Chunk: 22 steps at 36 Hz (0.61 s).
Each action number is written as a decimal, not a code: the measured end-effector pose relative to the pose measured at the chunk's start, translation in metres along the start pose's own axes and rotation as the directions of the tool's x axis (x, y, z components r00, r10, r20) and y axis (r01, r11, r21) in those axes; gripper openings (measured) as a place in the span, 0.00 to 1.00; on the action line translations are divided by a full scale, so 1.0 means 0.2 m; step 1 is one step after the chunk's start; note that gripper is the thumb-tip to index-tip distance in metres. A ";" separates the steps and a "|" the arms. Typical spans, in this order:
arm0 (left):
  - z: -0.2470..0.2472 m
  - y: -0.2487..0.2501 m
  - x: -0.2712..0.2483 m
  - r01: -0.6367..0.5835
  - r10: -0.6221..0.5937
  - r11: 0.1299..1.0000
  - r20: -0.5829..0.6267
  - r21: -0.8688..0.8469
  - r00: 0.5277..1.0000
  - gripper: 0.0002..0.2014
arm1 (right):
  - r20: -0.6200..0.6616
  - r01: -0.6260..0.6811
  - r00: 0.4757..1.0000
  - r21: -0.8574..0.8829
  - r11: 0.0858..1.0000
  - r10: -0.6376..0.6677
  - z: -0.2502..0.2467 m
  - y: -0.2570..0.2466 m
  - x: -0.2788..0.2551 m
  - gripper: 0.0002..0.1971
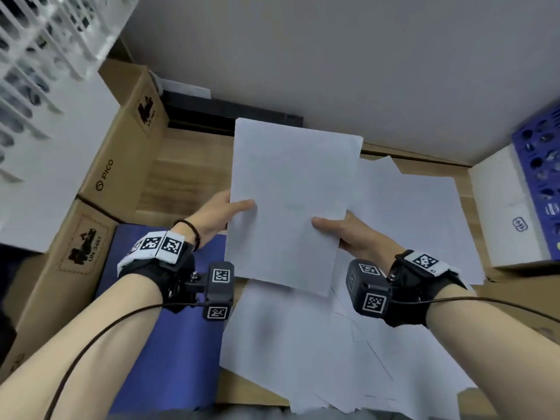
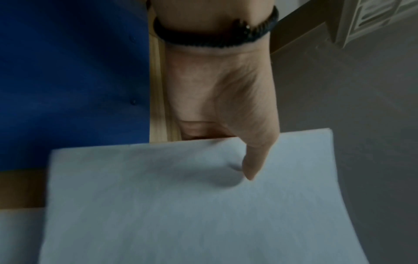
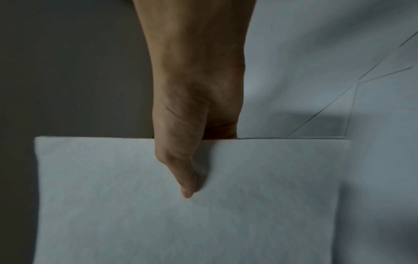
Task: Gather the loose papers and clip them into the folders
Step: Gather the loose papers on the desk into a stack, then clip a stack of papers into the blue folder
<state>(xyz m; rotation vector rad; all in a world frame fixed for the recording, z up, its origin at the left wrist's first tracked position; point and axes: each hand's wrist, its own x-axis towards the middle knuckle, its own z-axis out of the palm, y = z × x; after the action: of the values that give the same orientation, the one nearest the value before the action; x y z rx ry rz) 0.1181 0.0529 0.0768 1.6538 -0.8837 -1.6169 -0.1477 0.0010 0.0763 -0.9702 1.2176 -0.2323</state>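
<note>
A stack of white papers [image 1: 291, 192] is held up above the wooden desk, tilted toward me. My left hand [image 1: 224, 209] pinches its left edge, thumb on top and the other fingers hidden behind. My right hand [image 1: 339, 227] pinches the right edge the same way. The left wrist view shows the left hand's thumb [image 2: 251, 160] pressing into the stack of papers [image 2: 181, 205]; the right wrist view shows the right hand's thumb [image 3: 183, 169] on the stack of papers [image 3: 181, 214]. Loose sheets [image 1: 394, 344] lie overlapping on the desk beneath. A blue folder [image 1: 169, 344] lies flat at the left.
Cardboard boxes [image 1: 121, 165] line the left side, with a white wire rack [image 1: 36, 56] above them. A white box [image 1: 509, 213] and a blue perforated basket [image 1: 542, 165] stand at the right. A grey wall [image 1: 333, 56] lies behind the desk [image 1: 188, 183].
</note>
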 end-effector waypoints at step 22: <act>-0.34 -0.33 -0.23 0.105 -0.089 0.994 -0.450 0.010 0.889 0.14 | 0.158 -0.116 0.974 -0.263 0.958 0.161 0.37 -0.01 0.17 0.21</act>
<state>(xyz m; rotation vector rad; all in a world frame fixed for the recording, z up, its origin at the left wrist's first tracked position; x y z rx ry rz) 0.1861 0.1283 0.0487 2.0116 -0.5989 -1.2017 -0.0698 0.0154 0.0554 -1.0947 1.1620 0.1227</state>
